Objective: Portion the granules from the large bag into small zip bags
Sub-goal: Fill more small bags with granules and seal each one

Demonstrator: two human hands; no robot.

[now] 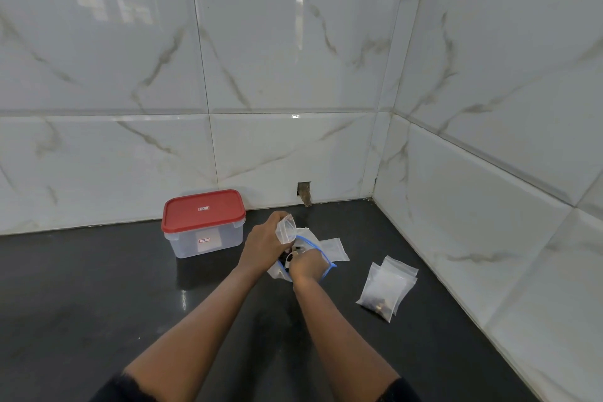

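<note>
Surface: a dark glossy counter [98, 287] in a corner of white marble-look wall tiles [261, 59].
Filled bags [386, 290]: a small stack of clear zip bags with dark granules in the bottom, lying flat on the counter to the right of the hands and apart from them.
Right hand [308, 266]: reaches into the mouth of the large bag with fingers curled down; whether it grasps anything cannot be told.
Large bag [313, 238]: clear plastic with a blue zip strip, on the counter under both hands, dark contents showing inside.
Left hand [264, 245]: pinches the small zip bag [286, 229], held upright just above the large bag, its mouth open.
Empty bag [334, 248]: flat on the counter just behind the large bag.
Box [204, 235]: clear plastic with a red lid [204, 210], against the back wall, left of the hands.
</note>
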